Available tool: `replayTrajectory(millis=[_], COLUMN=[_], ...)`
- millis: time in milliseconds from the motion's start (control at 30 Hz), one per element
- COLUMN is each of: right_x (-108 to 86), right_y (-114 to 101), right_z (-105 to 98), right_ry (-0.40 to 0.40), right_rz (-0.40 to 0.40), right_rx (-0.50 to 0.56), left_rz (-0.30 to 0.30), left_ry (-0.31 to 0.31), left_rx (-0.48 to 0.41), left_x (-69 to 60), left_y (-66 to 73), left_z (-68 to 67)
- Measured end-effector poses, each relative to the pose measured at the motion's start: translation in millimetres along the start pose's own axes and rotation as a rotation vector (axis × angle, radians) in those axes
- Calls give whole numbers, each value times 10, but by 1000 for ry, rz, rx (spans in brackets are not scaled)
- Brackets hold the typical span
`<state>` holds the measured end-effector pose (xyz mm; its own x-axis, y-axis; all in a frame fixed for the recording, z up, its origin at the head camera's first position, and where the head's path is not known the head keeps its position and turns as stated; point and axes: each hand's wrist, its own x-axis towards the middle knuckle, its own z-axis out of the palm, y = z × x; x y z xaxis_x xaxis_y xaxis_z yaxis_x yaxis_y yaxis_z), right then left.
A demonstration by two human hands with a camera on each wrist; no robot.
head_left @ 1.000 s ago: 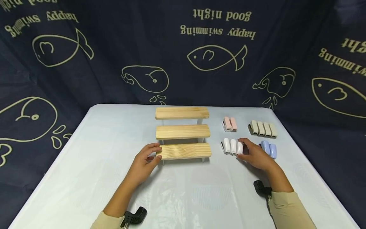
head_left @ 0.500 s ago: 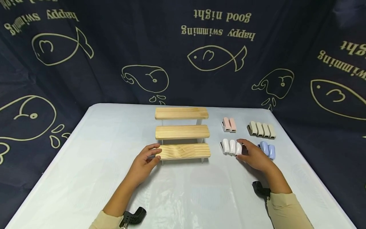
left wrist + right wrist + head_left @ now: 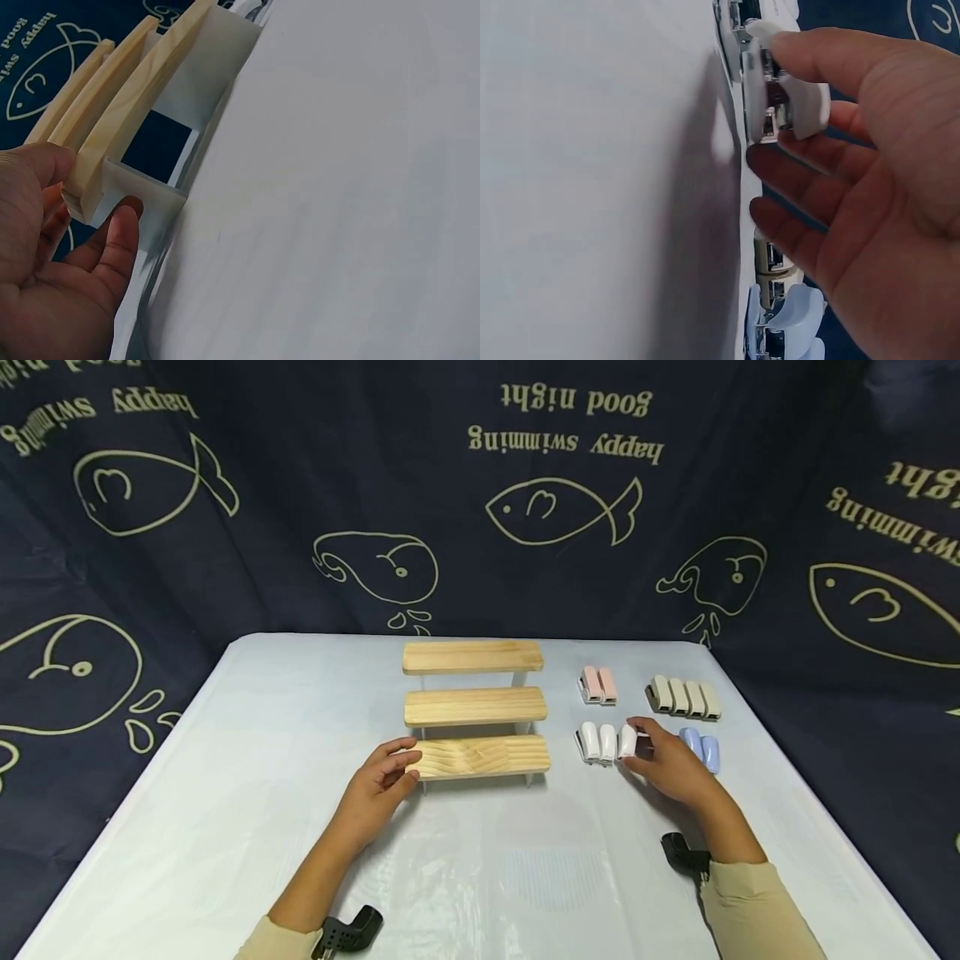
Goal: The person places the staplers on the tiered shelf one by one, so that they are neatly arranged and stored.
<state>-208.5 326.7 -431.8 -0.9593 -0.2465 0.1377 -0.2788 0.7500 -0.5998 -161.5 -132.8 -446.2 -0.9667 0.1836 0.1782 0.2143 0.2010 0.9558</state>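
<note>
A three-tier display stand with wooden steps [image 3: 480, 756] and pale upright supports [image 3: 142, 187] stands mid-table. My left hand [image 3: 378, 785] holds the left end of its lowest step, thumb at the front edge. To the right, my right hand [image 3: 667, 764] pinches a small white stapler [image 3: 627, 742] between thumb and fingers. In the right wrist view that stapler [image 3: 806, 105] shows its metal inside, slightly off the cloth. Two more white staplers [image 3: 598, 743] stand side by side just left of it.
Two pink staplers [image 3: 597, 685] are behind the white ones. A row of several beige staplers [image 3: 684, 697] lies at the back right. Two blue staplers [image 3: 701, 750] sit right beside my right hand. A dark printed curtain [image 3: 480, 585] hangs behind the white table [image 3: 300, 693].
The white stapler in my right hand has come slightly up and away from the other two, leaving a small gap. My left hand stays on the stand.
</note>
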Motion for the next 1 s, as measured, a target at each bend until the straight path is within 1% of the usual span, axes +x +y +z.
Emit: replayTrajectory(millis=[167, 300, 367, 433, 633, 800, 933, 1000], right_x=[-2, -11, -12, -9, 0, 4, -5, -31], right_y=[-40, -75, -93, -101, -125, -169, -258, -408], right_z=[-32, -57, -64, -68, -70, -58, -36, -47], right_ry=[15, 40, 56, 70, 119, 142, 149, 148], right_rz=[20, 18, 9, -6, -56, -84, -113, -123], right_rx=[43, 43, 44, 46, 64, 85, 95, 99], left_rz=[4, -25, -38, -44, -26, -28, -24, -17], left_ry=[1, -12, -18, -11, 12, 20, 24, 28], left_rx=[-23, -40, -40, -29, 1, -20, -17, -17], left_x=[8, 7, 9, 14, 23, 21, 16, 11], left_y=[-17, -14, -8, -6, -3, -6, -18, -24], left_z=[3, 15, 18, 19, 27, 37, 44, 42])
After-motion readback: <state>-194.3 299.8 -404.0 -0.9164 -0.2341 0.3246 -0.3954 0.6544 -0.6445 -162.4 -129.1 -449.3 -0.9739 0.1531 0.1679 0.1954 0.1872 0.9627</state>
